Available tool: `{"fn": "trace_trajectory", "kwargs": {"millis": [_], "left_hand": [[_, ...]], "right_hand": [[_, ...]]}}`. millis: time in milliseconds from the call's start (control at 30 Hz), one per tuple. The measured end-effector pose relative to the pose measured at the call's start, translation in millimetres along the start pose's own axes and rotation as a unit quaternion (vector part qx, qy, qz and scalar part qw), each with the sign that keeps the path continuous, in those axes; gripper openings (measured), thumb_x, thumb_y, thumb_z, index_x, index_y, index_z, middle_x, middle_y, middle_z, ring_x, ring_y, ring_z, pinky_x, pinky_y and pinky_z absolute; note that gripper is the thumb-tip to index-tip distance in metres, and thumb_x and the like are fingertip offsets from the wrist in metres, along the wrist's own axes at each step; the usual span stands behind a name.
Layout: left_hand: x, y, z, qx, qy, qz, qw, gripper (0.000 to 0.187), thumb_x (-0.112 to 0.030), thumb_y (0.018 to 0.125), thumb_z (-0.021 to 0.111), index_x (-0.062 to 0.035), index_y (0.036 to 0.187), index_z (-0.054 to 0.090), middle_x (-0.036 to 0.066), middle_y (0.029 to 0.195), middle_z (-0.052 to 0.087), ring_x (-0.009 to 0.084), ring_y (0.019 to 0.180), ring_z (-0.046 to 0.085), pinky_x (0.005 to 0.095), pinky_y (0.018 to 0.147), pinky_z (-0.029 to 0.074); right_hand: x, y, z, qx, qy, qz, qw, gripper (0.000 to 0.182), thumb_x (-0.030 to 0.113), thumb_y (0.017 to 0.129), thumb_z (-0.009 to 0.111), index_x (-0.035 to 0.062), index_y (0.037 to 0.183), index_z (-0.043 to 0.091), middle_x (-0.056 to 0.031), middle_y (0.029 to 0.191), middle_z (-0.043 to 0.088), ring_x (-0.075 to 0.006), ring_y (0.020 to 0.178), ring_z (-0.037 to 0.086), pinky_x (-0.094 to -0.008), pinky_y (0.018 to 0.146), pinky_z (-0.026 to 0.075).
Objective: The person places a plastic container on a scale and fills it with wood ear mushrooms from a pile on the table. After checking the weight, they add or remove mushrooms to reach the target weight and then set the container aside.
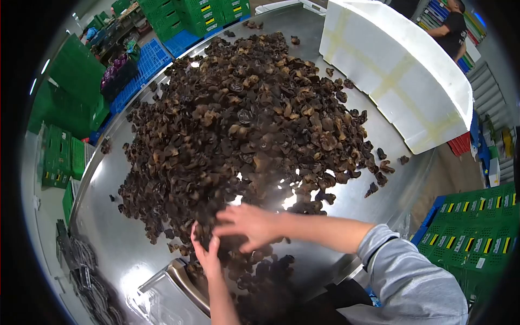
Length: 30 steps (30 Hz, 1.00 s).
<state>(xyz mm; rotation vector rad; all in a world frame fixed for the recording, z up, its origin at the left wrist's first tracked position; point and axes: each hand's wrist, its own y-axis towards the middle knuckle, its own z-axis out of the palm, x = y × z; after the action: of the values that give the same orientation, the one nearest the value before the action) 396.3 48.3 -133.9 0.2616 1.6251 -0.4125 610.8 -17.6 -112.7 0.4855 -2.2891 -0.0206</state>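
Note:
A large heap of dark brown wood ear mushrooms (233,119) covers the middle of a steel table (108,227). At the heap's near edge is my left hand (207,257), thumb and fingers apart, touching the mushrooms. My right hand (249,225) reaches in from the right just beside it, its fingers spread over the mushrooms and slightly blurred. No piece shows clearly gripped in either hand. More mushrooms (260,271) lie below my hands, blurred and partly hidden by my right forearm. A curved metal edge (184,284) runs beside my left wrist.
A white foam box (390,70) with yellow tape stands at the table's far right. Green crates (471,227) are at the right, with more green crates (195,19) behind. Dark folded items (81,265) lie at the left. Another person (454,32) stands at the far right.

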Motion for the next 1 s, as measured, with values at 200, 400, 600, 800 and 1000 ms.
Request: {"fn": "trace_trajectory", "kwargs": {"millis": [200, 400, 600, 800, 1000], "left_hand": [[-17.6, -105.9, -42.5, 0.093, 0.273, 0.040, 0.957, 0.037, 0.001, 0.064, 0.072, -0.0042, 0.099, 0.063, 0.016, 0.132, 0.054, 0.0329, 0.124, 0.050, 0.0410, 0.105, 0.037], [-14.9, -175.1, -54.5, 0.040, 0.468, 0.042, 0.882, 0.034, 0.005, 0.063, 0.071, -0.0080, 0.093, 0.063, 0.016, 0.131, 0.052, 0.0452, 0.127, 0.043, 0.0500, 0.107, 0.035], [-19.9, -179.0, -45.1, 0.006, 0.474, 0.124, 0.872, 0.024, 0.001, 0.065, 0.052, -0.0045, 0.088, 0.059, 0.022, 0.143, 0.044, 0.0456, 0.136, 0.033, 0.0536, 0.112, 0.026], [-55.5, -138.0, -14.1, 0.065, 0.413, 0.222, 0.881, 0.039, -0.033, 0.096, 0.056, -0.0009, 0.119, 0.060, 0.025, 0.143, 0.044, 0.0457, 0.135, 0.036, 0.0563, 0.111, 0.028], [-49.4, -53.0, 75.7, 0.141, 0.428, 0.175, 0.875, 0.068, -0.019, 0.078, 0.072, -0.0042, 0.139, 0.044, 0.021, 0.145, 0.041, 0.0448, 0.138, 0.028, 0.0517, 0.114, 0.023]], "right_hand": [[63.5, -87.1, 56.8, 0.055, -0.011, -0.095, 0.994, 0.050, 0.033, 0.075, 0.075, 0.0141, 0.119, 0.061, -0.0129, 0.143, 0.041, -0.0307, 0.136, 0.034, -0.0569, 0.111, 0.025], [79.4, -151.8, 38.3, 0.077, 0.112, -0.041, 0.990, 0.025, 0.028, 0.081, 0.070, 0.0105, 0.098, 0.068, -0.0106, 0.126, 0.057, -0.0268, 0.129, 0.044, -0.0579, 0.112, 0.023], [15.9, -116.9, -95.8, -0.117, -0.044, 0.107, 0.986, 0.025, 0.025, 0.084, 0.067, 0.0093, 0.103, 0.063, -0.0096, 0.110, 0.063, -0.0283, 0.109, 0.058, -0.0434, 0.100, 0.042], [-87.3, -85.7, -229.4, -0.392, -0.202, 0.247, 0.863, 0.063, 0.047, 0.082, 0.066, 0.0094, 0.130, 0.053, -0.0196, 0.143, 0.043, -0.0386, 0.131, 0.042, -0.0487, 0.109, 0.035], [-138.7, -115.5, -149.9, -0.201, -0.180, 0.321, 0.908, 0.074, 0.059, 0.073, 0.069, 0.0075, 0.125, 0.059, -0.0218, 0.142, 0.042, -0.0408, 0.129, 0.039, -0.0469, 0.108, 0.037]]}}
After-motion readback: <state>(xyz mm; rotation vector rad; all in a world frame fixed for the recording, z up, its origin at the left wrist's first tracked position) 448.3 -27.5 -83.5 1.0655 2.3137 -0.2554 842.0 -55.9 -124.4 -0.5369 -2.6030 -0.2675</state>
